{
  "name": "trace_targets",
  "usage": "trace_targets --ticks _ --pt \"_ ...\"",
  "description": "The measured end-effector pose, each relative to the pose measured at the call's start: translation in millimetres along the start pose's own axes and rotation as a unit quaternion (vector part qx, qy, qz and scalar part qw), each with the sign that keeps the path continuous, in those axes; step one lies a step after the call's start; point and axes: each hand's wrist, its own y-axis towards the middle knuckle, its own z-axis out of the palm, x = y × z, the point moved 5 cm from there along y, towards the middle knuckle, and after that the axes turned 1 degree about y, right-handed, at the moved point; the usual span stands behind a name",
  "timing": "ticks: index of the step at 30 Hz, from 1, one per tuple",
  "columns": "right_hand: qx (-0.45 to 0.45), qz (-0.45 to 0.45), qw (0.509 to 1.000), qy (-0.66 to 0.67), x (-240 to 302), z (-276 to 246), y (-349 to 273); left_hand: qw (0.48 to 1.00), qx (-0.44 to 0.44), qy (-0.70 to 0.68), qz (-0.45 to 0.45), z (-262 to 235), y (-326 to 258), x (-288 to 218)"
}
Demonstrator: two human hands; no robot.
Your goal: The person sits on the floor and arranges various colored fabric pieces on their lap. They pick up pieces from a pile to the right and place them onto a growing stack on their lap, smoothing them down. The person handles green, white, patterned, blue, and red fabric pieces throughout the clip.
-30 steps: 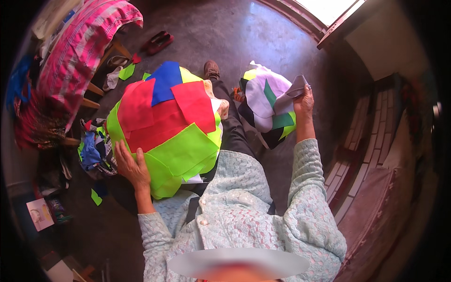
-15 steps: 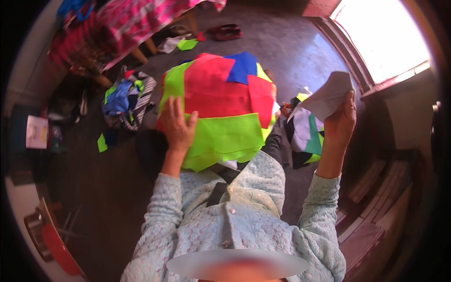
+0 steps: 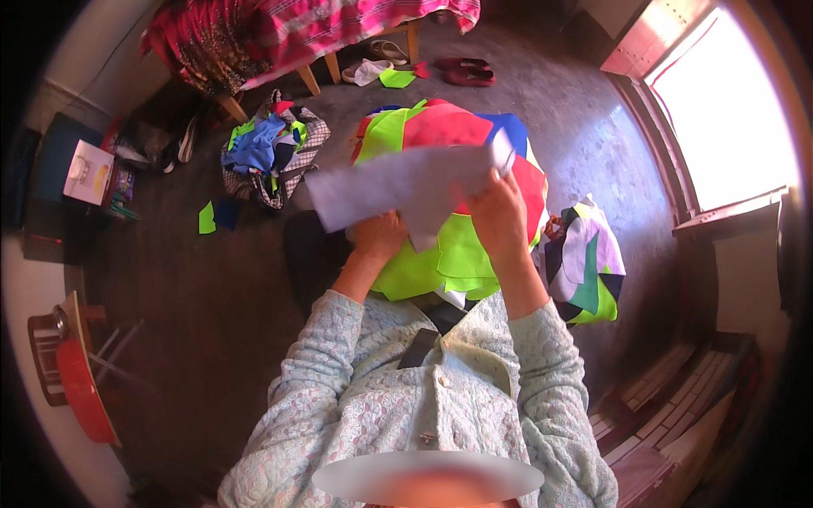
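A pale grey-white piece of fabric point(image 3: 381, 178) is stretched out in the air in front of me. My right hand point(image 3: 498, 207) pinches its right end, where a corner sticks up. My left hand point(image 3: 379, 233) is closed at its lower edge, the fingertips partly hidden behind the cloth. Below and beyond it, over my lap, lies a rounded spread of fabric pieces: red point(image 3: 440, 125), blue point(image 3: 506, 127) and lime green point(image 3: 436, 267). The grey piece covers the middle of this spread.
A checked bag point(image 3: 318, 131) of scraps stands at the left. Another heap of fabric pieces point(image 3: 584, 262) lies at the right. Green scraps point(image 3: 207, 218) and red shoes point(image 3: 466, 71) are on the floor. A pink-covered bed point(image 3: 313, 38) is at the back, a bright doorway point(image 3: 728, 110) at the right.
My right hand has brought the grey-white fabric leftward over the spread. My left hand has left the spread's left side and closed on the fabric. The view has shifted.
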Motion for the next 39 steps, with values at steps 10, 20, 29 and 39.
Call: trace_targets --ticks 10,20,29,39 --pt "-0.076 -0.013 0.996 -0.053 3.7 -12.0 -15.6 0.999 -0.040 0.036 0.003 -14.4 1.7 -7.8" --pt "-0.135 -0.150 0.949 -0.242 34.4 -22.1 -28.3 0.999 -0.029 -0.028 0.001 -17.3 2.7 -11.9" --pt "-0.162 -0.110 0.955 -0.222 38.0 -39.7 -57.8 0.998 -0.043 -0.055 0.010 -26.0 3.7 -10.3" --pt "-0.164 -0.097 0.961 -0.203 31.2 -55.2 -60.3 0.893 0.034 -0.430 -0.129 -33.3 11.2 26.4"
